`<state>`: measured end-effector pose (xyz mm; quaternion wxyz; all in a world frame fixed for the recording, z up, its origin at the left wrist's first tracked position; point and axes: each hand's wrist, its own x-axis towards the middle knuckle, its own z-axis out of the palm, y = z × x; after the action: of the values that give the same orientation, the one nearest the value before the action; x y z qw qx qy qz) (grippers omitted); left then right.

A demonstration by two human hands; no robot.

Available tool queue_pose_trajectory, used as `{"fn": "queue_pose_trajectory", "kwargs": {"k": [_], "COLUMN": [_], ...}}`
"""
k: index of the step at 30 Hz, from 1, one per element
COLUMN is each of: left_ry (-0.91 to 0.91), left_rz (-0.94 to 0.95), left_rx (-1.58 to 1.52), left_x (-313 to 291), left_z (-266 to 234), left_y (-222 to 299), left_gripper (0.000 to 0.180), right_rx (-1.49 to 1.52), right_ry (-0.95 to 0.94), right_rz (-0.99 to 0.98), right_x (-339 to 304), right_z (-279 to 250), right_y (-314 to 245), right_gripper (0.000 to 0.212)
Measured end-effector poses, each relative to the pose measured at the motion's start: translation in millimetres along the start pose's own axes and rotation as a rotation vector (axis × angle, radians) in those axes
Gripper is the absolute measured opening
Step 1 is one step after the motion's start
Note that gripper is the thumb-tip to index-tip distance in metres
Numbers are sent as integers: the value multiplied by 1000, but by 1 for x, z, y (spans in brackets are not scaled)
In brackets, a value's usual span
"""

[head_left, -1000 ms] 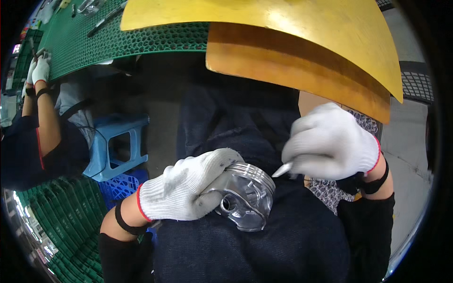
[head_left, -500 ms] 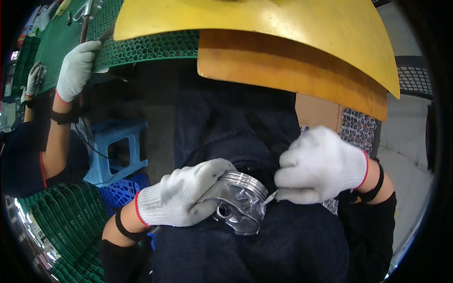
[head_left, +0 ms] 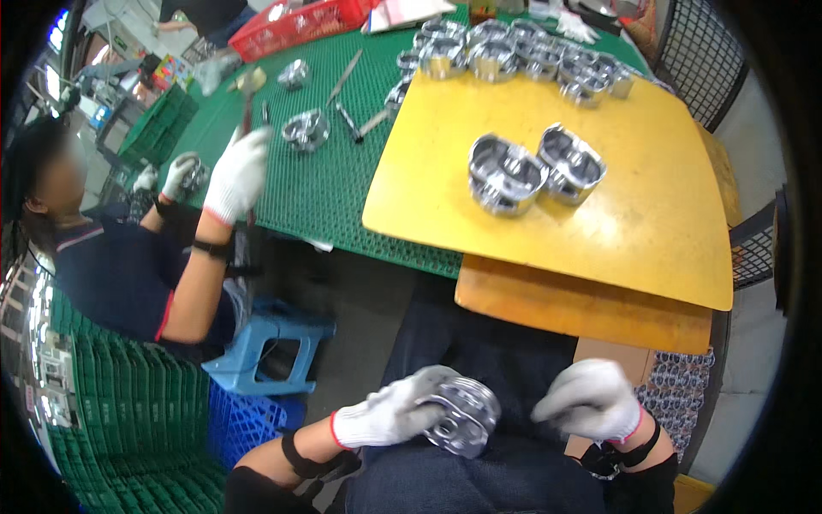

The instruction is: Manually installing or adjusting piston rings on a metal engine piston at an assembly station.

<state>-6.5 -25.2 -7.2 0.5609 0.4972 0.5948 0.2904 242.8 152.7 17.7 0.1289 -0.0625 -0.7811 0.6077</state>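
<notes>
My left hand (head_left: pixel 396 411), in a white knit glove with a red cuff, is closed around the side of a shiny metal piston (head_left: pixel 467 421) above my dark-clothed lap. The ring grooves of the piston show at its upper end, and a pin hole shows in its side. To the right, apart from the piston, is my gloved right hand (head_left: pixel 595 398). Its fingers are curled in and slightly blurred, so whatever they hold is hidden. Two pistons, a left one (head_left: pixel 505 178) and a right one (head_left: pixel 572 164), stand together on the yellow board (head_left: pixel 428 197).
More pistons (head_left: pixel 531 56) crowd the board's far edge. On the green mat (head_left: pixel 291 193) lie pistons and hand tools, with a red basket (head_left: pixel 300 30) behind. At left a co-worker's gloved hand (head_left: pixel 238 176) grips a tool. Below stand a blue stool (head_left: pixel 274 343) and green crates (head_left: pixel 128 411).
The view has tilted up, showing more of the table. My right hand has drawn away from the piston, and the thin pale tip at its fingers no longer shows. My left hand keeps the piston.
</notes>
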Motion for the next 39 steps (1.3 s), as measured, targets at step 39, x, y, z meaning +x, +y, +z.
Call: {"fn": "queue_pose_trajectory", "kwargs": {"k": [39], "left_ry": [1291], "left_rz": [135], "left_rx": [1009], "left_x": [91], "left_z": [-243], "left_y": [-101], "left_gripper": [23], "right_rx": [457], "right_ry": [759], "right_rz": [2], "right_x": [7], "right_z": [-96], "right_y": [69], "right_gripper": [36]}}
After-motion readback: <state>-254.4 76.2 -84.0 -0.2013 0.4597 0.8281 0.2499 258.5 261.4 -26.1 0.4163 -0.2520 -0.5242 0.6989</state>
